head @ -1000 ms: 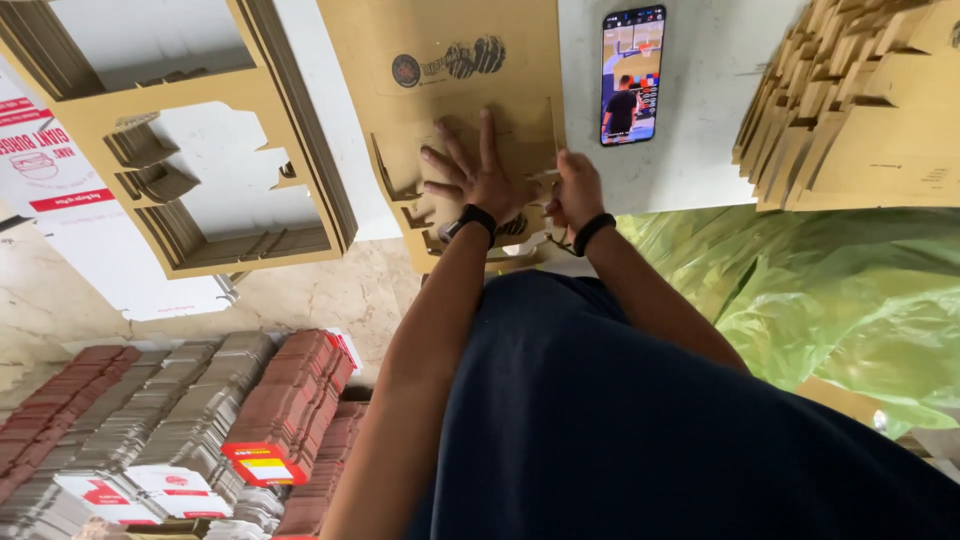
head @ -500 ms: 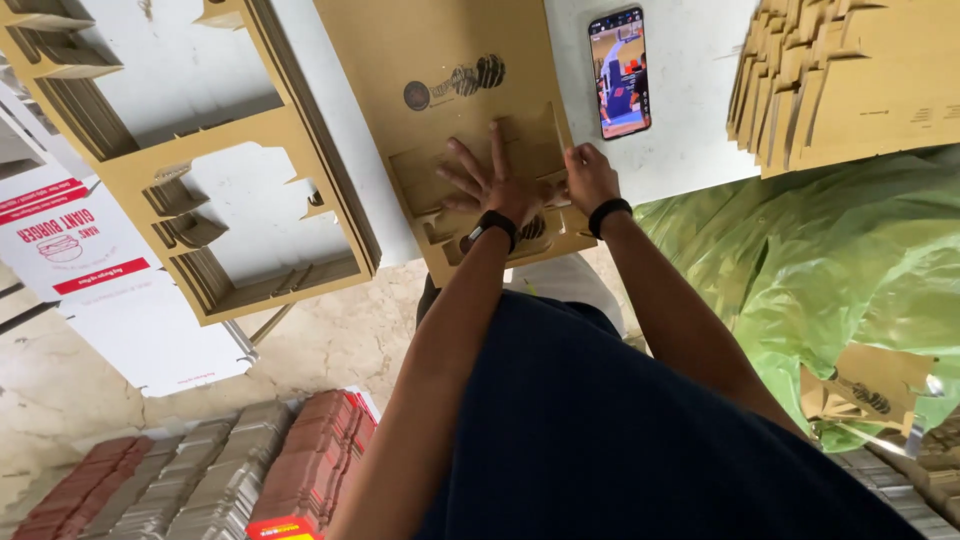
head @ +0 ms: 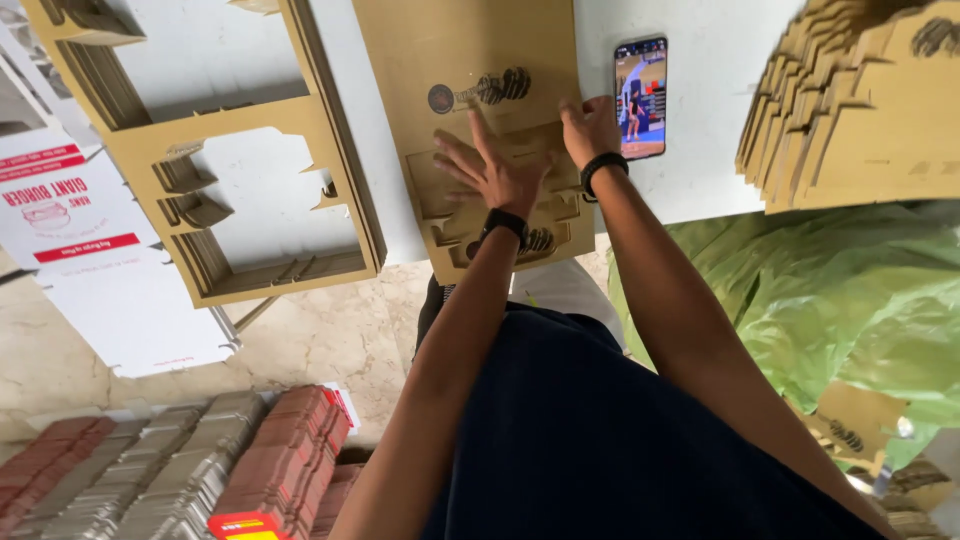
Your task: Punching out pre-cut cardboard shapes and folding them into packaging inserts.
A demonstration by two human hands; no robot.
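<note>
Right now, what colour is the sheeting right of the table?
Light green plastic sheeting, crumpled; the head view shows it best.

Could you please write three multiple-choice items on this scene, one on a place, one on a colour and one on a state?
1. Where does the phone lie?
A. On the white table, beside the right hand
B. On the floor by the stacks
C. On the green plastic sheet

2. What colour is the plastic sheet beneath the table edge?
A. Blue
B. Green
C. Black

3. How is the left hand placed?
A. Closed in a fist round a tool
B. Raised in the air
C. Flat, fingers spread, on the brown cardboard sheet

Answers: 1 A, the phone rests on the table just next to the right hand. 2 B, the crumpled sheet is light green. 3 C, the open palm presses on the cardboard.
</note>
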